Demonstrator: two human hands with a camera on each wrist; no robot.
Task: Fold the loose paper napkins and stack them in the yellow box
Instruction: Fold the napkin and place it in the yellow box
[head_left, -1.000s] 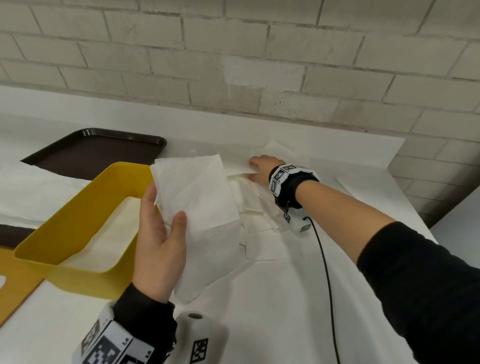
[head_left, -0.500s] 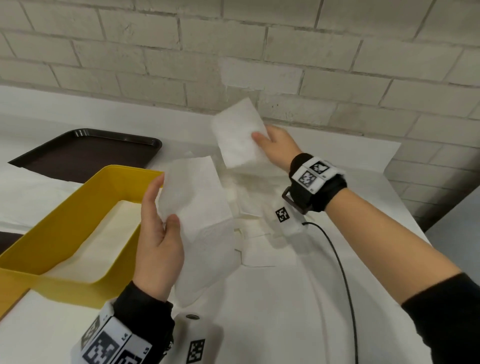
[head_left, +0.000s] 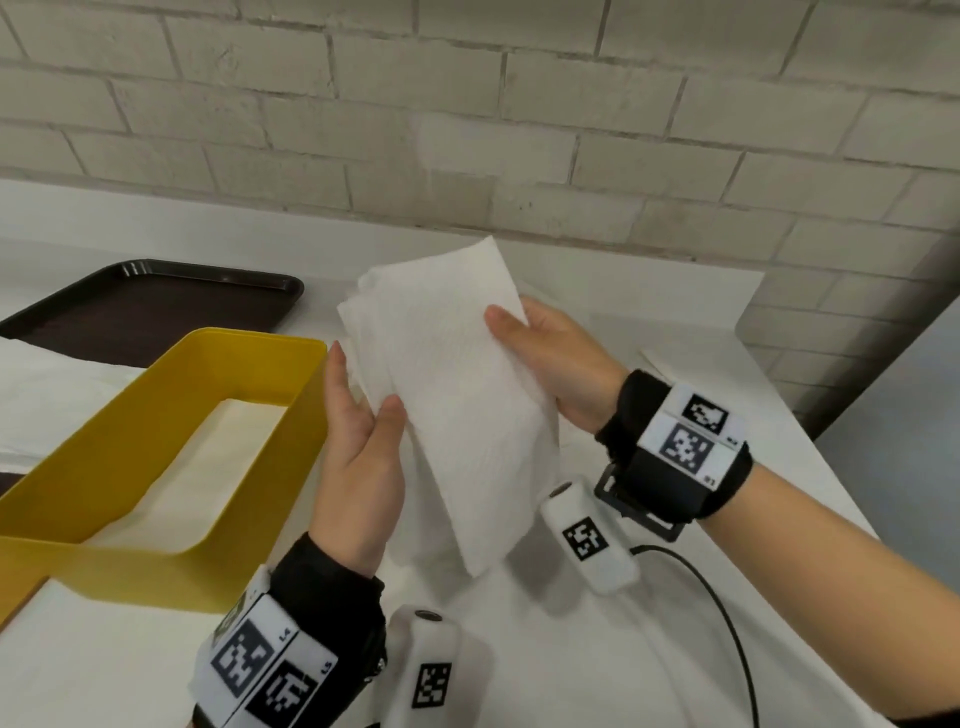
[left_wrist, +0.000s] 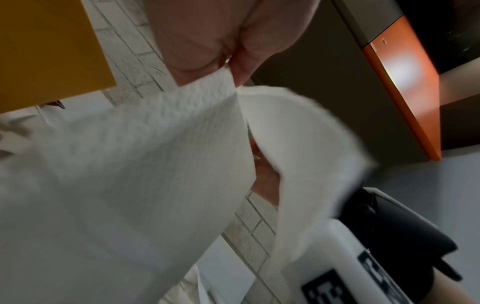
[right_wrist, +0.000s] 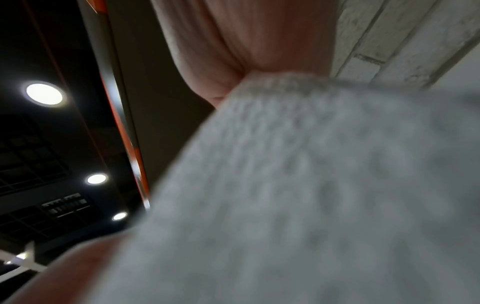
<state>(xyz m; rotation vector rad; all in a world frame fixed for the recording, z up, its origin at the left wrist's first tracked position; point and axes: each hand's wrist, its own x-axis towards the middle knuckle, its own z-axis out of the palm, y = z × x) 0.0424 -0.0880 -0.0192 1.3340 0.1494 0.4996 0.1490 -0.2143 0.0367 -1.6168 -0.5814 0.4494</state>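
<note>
You have a small sheaf of white embossed paper napkins (head_left: 457, 395) up in the air between both hands, above the white desk (head_left: 597, 665) and just to the right of the open yellow plastic box (head_left: 130, 426). Your left hand (head_left: 358, 467) takes the sheaf's left edge, thumb on the near face and fingers (head_left: 335, 379) behind, while your right hand (head_left: 558, 364) pinches the right edge near the top, thumb lying across the front; so both sets of fingers are clamped on the napkins, neither apart nor empty. The left wrist view shows the sheets (left_wrist: 145, 164) separating and curling away from each other below the pinch, which tells you how this material behaves: very light, limp, with no stiffness of its own, and likely to tear if you tug one corner. The layers look ready to slide over each other and fan out, since their edges already sit unevenly at the top. Hold by opposite edges, as you do, and keep the pressure flat and wide instead of at the tips. The box already has a pale layer lying in its bottom, and a dark brown plastic tray (head_left: 156, 306) sits behind it. The right wrist view is filled with blurred paper (right_wrist: 311, 185) and tells you little more.
</note>
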